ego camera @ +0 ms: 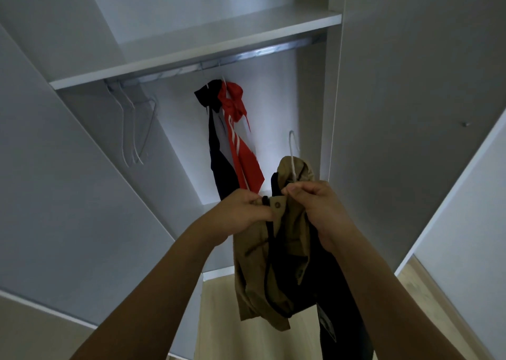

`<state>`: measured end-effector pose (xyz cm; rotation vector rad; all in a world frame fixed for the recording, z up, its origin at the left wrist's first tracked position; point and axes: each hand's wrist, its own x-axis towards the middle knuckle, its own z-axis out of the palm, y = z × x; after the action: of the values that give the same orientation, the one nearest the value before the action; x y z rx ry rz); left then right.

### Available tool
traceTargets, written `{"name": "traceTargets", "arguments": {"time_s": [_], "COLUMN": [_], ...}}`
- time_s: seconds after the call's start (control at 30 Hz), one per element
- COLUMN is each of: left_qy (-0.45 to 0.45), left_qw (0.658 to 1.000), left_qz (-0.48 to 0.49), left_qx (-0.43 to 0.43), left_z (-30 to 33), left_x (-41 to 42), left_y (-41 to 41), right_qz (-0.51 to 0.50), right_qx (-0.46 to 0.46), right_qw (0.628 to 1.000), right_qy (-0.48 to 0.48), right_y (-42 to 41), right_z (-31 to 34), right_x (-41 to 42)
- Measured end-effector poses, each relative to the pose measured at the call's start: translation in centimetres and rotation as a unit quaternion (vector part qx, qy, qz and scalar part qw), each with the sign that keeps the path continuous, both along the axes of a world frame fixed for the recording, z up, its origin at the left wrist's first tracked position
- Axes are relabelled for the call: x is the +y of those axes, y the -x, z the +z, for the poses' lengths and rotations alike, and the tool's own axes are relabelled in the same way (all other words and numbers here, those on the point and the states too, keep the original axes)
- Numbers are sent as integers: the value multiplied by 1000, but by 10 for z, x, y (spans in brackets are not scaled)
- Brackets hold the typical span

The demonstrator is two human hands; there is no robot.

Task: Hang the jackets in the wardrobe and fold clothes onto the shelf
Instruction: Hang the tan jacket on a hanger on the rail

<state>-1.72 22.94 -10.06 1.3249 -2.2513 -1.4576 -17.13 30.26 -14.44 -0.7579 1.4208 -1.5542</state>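
Both my hands pinch the tan jacket's [276, 253] collar, left hand [246, 212] and right hand [315, 206] fingers clamped on cloth (white hanger [292, 151] poking up), near the red jacket [243, 146].

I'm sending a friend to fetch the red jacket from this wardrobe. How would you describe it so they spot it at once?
Look under the white shelf at the metal rail. Near its middle two jackets hang side by side. Take the right one, the red jacket with white stripes; its neighbour is a navy and grey jacket.
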Motion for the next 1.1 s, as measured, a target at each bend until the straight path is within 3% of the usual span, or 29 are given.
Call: {"name": "traceTargets", "arguments": {"time_s": [0.1,0.2,0.33,0.77,0.93,1.1], "left_qy": [-19,-42,-48,-69,-34,-26], "left_qw": [992,960,944,914,913,908], "left_qz": [112,232,256,312,327,349], "left_qx": [63,153,201,249,241,230], "left_z": [-5,-7,-10,-16,-16,-17], "left_x": [-3,-2,11,12,16,19], "left_y": [-4,-3,4,-1,1,0], "right_qz": [-23,19,103,132,120,133], "right_qx": [98,154,249,464,472,394], "right_qw": [994,985,959,876,873,909], "right_qy": [-49,-74,-83,-14,-13,-13], "right_y": [3,-3,-13,-15,-8,4], "right_z": [-11,-17,-18,-15,-18,-23], "right_x": [4,9,8,6,4,6]}}
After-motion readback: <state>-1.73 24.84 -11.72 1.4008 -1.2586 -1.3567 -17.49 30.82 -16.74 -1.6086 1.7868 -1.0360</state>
